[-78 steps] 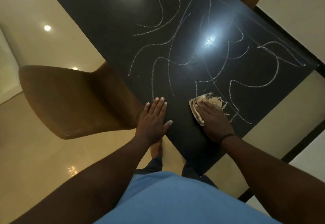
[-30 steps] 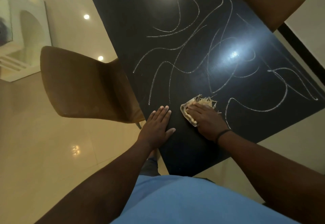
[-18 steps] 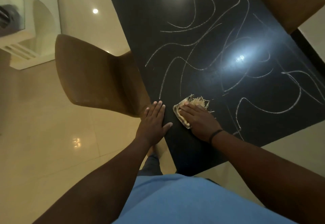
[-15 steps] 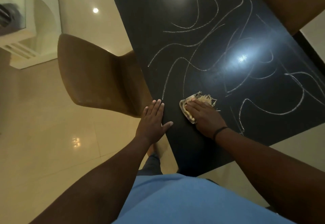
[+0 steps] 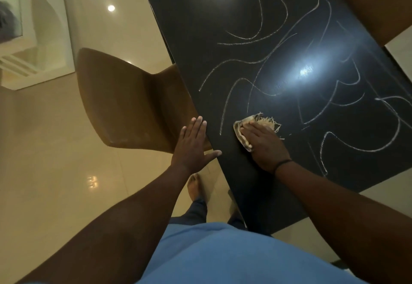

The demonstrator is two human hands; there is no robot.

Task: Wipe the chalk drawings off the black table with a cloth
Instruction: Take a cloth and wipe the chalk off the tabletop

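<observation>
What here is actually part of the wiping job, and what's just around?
Part of the job: cloth, right hand pressing it, chalk drawings, black table, left hand at the table edge.

Just around: two brown chairs.

The black tabletop (image 5: 200, 27) is smooth and shiny. The chalk lines (image 5: 256, 38) look dusty. The cloth (image 5: 263, 120) is rough with frayed threads. The floor (image 5: 55, 172) is glossy tile.

The person wears a blue shirt (image 5: 223, 254) at the lower centre of the frame and dark trousers (image 5: 196, 210). Both forearms are bare. A thin black band (image 5: 282, 164) encircles the right wrist. One foot (image 5: 193, 185) is bare.
</observation>
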